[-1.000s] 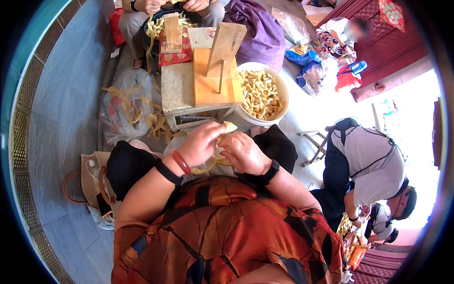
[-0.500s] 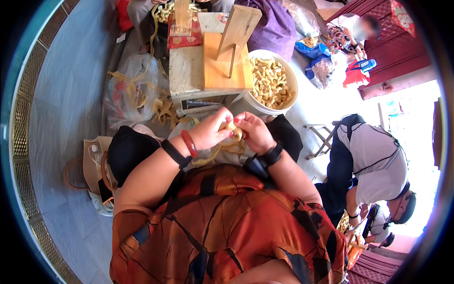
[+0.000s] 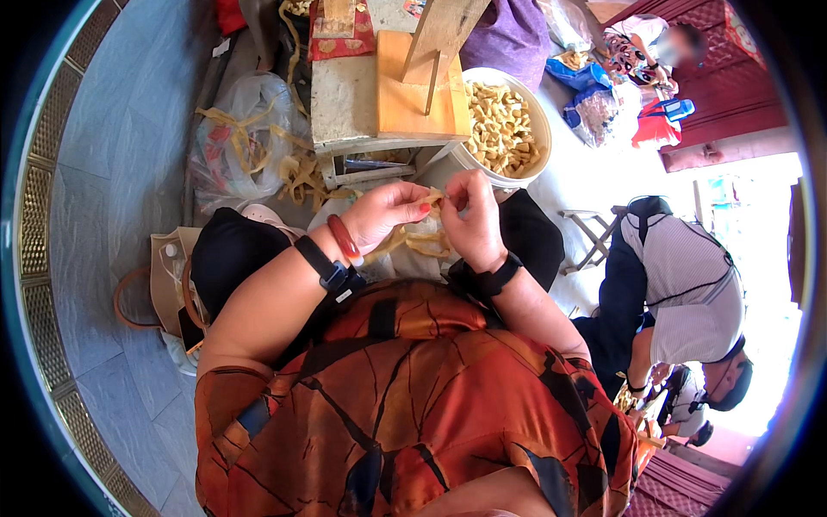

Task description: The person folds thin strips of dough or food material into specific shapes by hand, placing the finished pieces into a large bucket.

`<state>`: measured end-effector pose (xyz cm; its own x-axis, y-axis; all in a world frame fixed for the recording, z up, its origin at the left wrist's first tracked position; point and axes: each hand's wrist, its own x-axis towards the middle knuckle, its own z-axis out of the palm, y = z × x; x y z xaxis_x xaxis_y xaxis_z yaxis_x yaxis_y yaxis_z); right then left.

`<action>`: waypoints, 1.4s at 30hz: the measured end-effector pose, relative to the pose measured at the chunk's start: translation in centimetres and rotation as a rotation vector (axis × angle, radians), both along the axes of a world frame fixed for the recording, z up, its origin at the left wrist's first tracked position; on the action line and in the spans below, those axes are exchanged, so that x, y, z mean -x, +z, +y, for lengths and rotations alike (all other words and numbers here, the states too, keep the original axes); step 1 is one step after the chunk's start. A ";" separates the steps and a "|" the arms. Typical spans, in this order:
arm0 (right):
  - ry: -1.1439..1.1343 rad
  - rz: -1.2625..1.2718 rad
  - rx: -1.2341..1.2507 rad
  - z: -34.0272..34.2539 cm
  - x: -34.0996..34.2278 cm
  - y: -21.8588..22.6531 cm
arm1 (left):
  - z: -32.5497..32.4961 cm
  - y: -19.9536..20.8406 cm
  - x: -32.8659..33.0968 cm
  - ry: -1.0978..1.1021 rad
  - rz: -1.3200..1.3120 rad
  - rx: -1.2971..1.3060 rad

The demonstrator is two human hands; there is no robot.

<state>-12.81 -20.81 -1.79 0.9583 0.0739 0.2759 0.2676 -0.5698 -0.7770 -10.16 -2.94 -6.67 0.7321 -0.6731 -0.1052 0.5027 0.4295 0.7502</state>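
1. Blue-grey tiles (image 3: 129, 284) run along the left of my feed; beside the wearer's left knee stands a tan tote (image 3: 161, 283), open, with a white-capped clear bottle (image 3: 171, 252) and a dark flat object inside.
2. Over the lap I see the left hand (image 3: 383, 220), thumb and fingers brought together on a small pale-yellow piece (image 3: 435, 197), roughly midway between the knees.
3. Facing it, the right hand (image 3: 474, 226) has its fingers curled in at the right side of that piece; I can't tell from here whether they pinch it.
4. Below both hands, yellow strips (image 3: 426, 242) lie on the lap.
5. Ahead is a low table (image 3: 340, 108). On its near right corner rests an orange board (image 3: 401, 112) carrying an upright plank (image 3: 441, 34) and a thin rod (image 3: 432, 82).
6. Off its near left corner, more strips (image 3: 303, 177) sit loose next to a clear plastic bag (image 3: 263, 99), which has strips draped over it.
7. Against its right edge, a white bucket (image 3: 508, 182) is heaped with pale-yellow chunks (image 3: 502, 129).
8. Farther off I make out a purple sack (image 3: 512, 39) and a blue bag (image 3: 579, 76) with yellowish bits at its mouth.
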 end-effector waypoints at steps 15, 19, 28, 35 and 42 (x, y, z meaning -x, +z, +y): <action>0.259 0.173 0.106 -0.6 0.0 0.6 | 0.2 1.4 -0.3 0.195 -0.443 -0.475; 0.309 0.467 -0.110 -0.8 1.4 3.7 | 1.1 3.8 -1.6 0.460 -0.711 -0.623; 0.455 0.144 -0.023 0.6 0.4 3.6 | 0.0 5.2 -0.6 0.628 -1.086 -0.686; 0.267 0.090 0.044 -0.8 -1.2 5.6 | 1.7 4.2 -3.5 0.497 -0.898 -0.620; 0.143 -0.040 0.113 -2.4 -5.6 3.7 | 3.0 6.6 -7.3 0.065 -0.492 -0.654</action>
<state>-7.19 -23.24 1.96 0.9244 0.2411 0.2957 0.3814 -0.6066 -0.6976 -2.83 0.01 -0.09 0.8324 -0.5415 -0.1183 0.0403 -0.1538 0.9873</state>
